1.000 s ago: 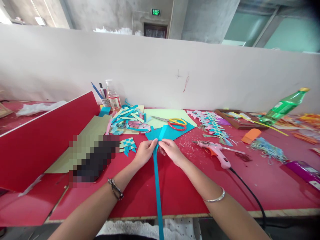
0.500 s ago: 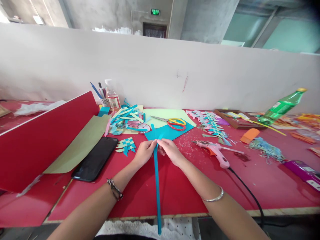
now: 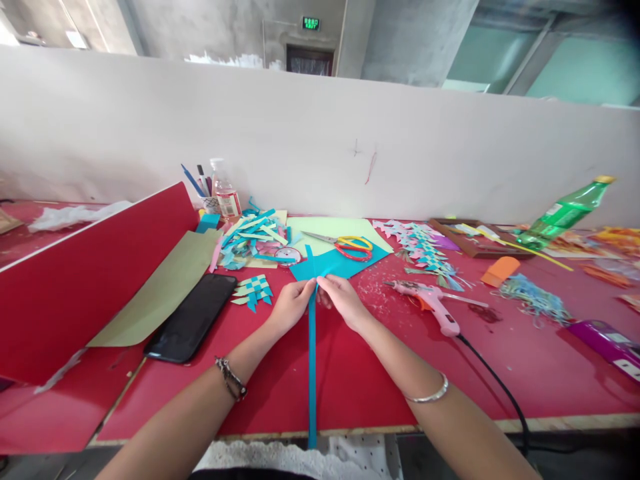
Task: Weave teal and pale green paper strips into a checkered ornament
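Note:
A long blue paper strip (image 3: 313, 373) runs between my hands, its short end pointing away and its long end hanging past the table's front edge. My left hand (image 3: 294, 305) pinches it between thumb and fingers. Thumb and fingertips of my right hand (image 3: 343, 300) are pressed on the strip at the same spot, the two thumbs nearly touching. Just beyond my fingers lies a blue paper sheet (image 3: 360, 263), partly over a pale green sheet (image 3: 310, 230). Scissors (image 3: 353, 247) with red and yellow handles rest on these sheets. A woven blue-and-green paper piece (image 3: 254, 291) lies left of my hands.
A black phone (image 3: 193, 320) and a standing red board (image 3: 95, 280) are on the left. Behind sits a pile of paper strips (image 3: 255, 233). To the right lie a pink glue gun (image 3: 430, 303) with its cord, woven fish pieces (image 3: 423, 247) and a tilted green bottle (image 3: 565, 213).
The strip's hanging end has swung slightly left and drawn up a little. Both hands have shifted very slightly right, keeping their pinch.

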The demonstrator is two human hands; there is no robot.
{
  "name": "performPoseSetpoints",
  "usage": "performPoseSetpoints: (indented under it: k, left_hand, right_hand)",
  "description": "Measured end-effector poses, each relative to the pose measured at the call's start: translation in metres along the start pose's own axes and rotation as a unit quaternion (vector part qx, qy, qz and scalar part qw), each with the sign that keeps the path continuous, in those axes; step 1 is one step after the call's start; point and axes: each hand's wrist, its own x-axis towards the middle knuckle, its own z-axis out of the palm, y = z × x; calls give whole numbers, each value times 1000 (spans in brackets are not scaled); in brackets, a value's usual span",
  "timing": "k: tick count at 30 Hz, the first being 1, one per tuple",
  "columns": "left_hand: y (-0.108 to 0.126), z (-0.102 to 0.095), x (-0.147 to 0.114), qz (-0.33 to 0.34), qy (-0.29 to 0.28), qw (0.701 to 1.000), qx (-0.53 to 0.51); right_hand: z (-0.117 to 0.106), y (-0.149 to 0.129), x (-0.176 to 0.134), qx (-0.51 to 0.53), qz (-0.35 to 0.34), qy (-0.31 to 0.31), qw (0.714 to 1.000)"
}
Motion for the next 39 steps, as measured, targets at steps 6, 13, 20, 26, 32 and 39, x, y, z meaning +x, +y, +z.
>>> performPoseSetpoints:
  k: [6,13,20,26,32,39]
  left_hand:
    - [-1,-3,1,-7,60,998,21]
    - [2,-2,0,-36,-3,999,-12]
    - [1,-3,-1,29,-10,1000,4]
    - [0,-4,0,2,46,999,11]
    - [2,-3,0,-46,37,998,2]
    - [3,-3,-2,4,-8,1000,11]
  right_hand:
    - [1,3,-1,-10,0,-9,1000]
    - [-1,-2,0,-13,-9,19,1000]
    - [2,-1,-2,-3,6,-17,1000]
    - [1,1,-2,0,-10,-21,1000]
    - [0,-3,-2,-2,-13,7,1000]
    - [3,-3,-2,-10,-5,-17,1000]
